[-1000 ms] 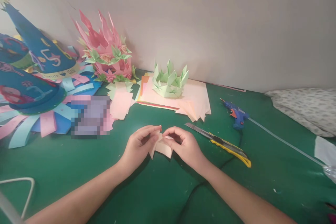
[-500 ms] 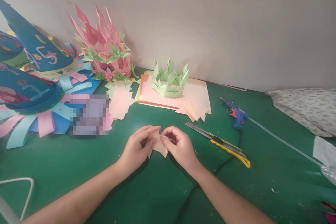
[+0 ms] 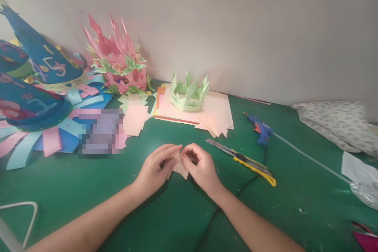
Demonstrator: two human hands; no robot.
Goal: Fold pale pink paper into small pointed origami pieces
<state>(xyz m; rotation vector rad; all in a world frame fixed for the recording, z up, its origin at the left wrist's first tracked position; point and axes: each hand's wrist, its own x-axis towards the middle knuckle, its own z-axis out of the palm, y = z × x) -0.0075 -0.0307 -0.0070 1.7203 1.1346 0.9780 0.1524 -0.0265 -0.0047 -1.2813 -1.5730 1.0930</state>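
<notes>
Between my two hands is a small piece of pale pink paper (image 3: 180,169), its lower edge showing folded points. My left hand (image 3: 158,167) pinches it on the left with thumb and fingers. On the other side my right hand (image 3: 202,165) grips it between thumb and curled forefinger. The upper part of the paper is mostly hidden by my fingers. A yellow utility knife (image 3: 242,160) with its blade out lies just right of my right hand. Beyond my hands, a light green folded-paper crown (image 3: 189,94) stands on a stack of coloured paper (image 3: 220,106).
A blue glue gun (image 3: 261,130) lies at the right, its cord running under my right arm. Pink paper crowns (image 3: 116,59) and blue cone hats (image 3: 44,51) stand at the left. Folded pink pieces (image 3: 214,124) rest on the stack's front edge. A patterned cloth (image 3: 330,126) lies far right.
The view has shifted slightly, so objects on the right sit a little further left. Both hands keep their pinch on the paper, with hardly any movement.
</notes>
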